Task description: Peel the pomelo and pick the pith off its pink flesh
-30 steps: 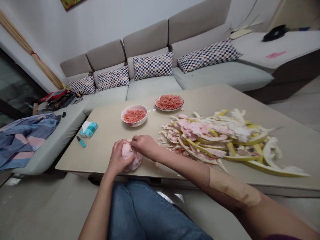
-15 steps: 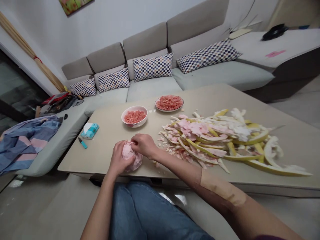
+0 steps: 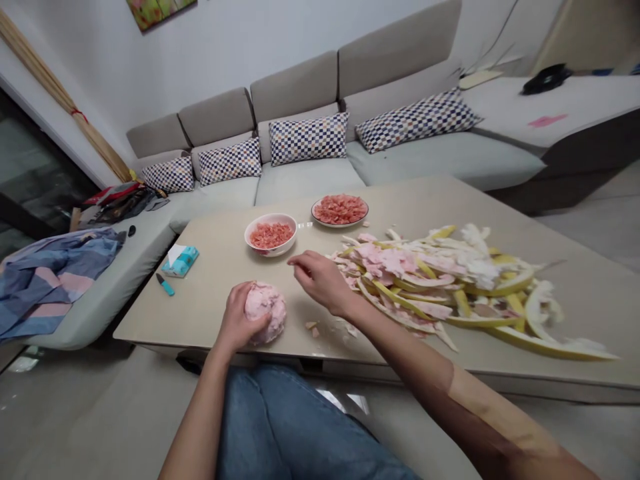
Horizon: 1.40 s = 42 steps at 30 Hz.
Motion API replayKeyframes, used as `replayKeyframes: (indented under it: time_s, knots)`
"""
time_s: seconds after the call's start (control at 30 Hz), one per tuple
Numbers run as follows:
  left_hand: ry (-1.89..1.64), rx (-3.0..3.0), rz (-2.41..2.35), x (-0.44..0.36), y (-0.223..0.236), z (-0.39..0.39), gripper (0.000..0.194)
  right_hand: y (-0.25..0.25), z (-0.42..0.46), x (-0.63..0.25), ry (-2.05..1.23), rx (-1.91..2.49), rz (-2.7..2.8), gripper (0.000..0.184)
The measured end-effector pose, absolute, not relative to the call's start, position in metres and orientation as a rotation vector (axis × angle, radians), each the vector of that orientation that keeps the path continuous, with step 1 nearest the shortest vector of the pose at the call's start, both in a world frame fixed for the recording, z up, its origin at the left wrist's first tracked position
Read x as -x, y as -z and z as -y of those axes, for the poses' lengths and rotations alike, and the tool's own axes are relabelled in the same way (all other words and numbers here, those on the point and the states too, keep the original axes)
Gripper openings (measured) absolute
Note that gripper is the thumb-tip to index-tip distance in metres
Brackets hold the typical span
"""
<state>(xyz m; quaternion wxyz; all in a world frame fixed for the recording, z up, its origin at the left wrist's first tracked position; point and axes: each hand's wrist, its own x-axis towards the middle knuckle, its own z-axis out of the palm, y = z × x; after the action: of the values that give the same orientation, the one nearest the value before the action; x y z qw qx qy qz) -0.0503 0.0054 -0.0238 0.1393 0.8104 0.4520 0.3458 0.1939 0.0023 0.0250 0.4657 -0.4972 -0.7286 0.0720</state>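
Glossy beige table (image 3: 215,270) | left hand (image 3: 238,321) cups pale-pink round fruit (image 3: 267,308) | right hand (image 3: 320,281) half-curled, contents unclear | likely peeling; next pull needs fingertip purchase

The bare left forearm (image 3: 199,410) rises from the lower edge, its left hand (image 3: 239,319) cupped, thumb (image 3: 260,325) spread away from curved fingers (image 3: 242,291). The bare right forearm (image 3: 400,343) slants across from lower right; the right hand (image 3: 324,283) hangs apart from the left, back upward, fingers bent, tips pointing leftward.
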Motion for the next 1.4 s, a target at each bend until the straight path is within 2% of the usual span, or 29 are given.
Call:
replayKeyframes:
  time_s: [0.27,0.37,0.5,0.57,0.67,0.83,1.1,1.4]
  knots:
    - [-0.959,-2.302,-1.291,0.052,0.025,-0.005,0.067,-0.027,0.018,-0.294,0.29,1.818,1.703,0.03]
    - [-0.963,-2.302,-1.296,0.051,0.024,-0.003,0.069,-0.022,0.019,-0.305,0.385,1.832,1.69,0.031]
    - [-1.006,-2.303,-1.395,0.049,0.026,0.0,0.074,-0.012,0.015,-0.267,0.097,1.533,1.825,0.027]
    - [-1.029,-2.305,-1.456,0.047,0.028,0.003,0.073,-0.008,0.012,-0.234,-0.118,1.342,1.929,0.023]
    - [-1.037,-2.316,-1.486,0.046,0.029,0.006,0.071,-0.006,0.002,-0.189,-0.267,1.16,2.036,0.023]
    - [-0.989,-2.311,-1.439,0.047,0.03,0.006,0.07,-0.013,-0.018,-0.153,-0.286,1.077,2.205,0.023]
    - [-0.984,-2.3,-1.375,0.05,0.028,0.002,0.07,-0.042,-0.03,-0.146,-0.241,1.139,2.468,0.019]
    - [-0.995,-2.325,-1.327,0.049,0.026,-0.001,0.068,-0.035,-0.039,-0.13,-0.27,1.364,2.282,0.018]
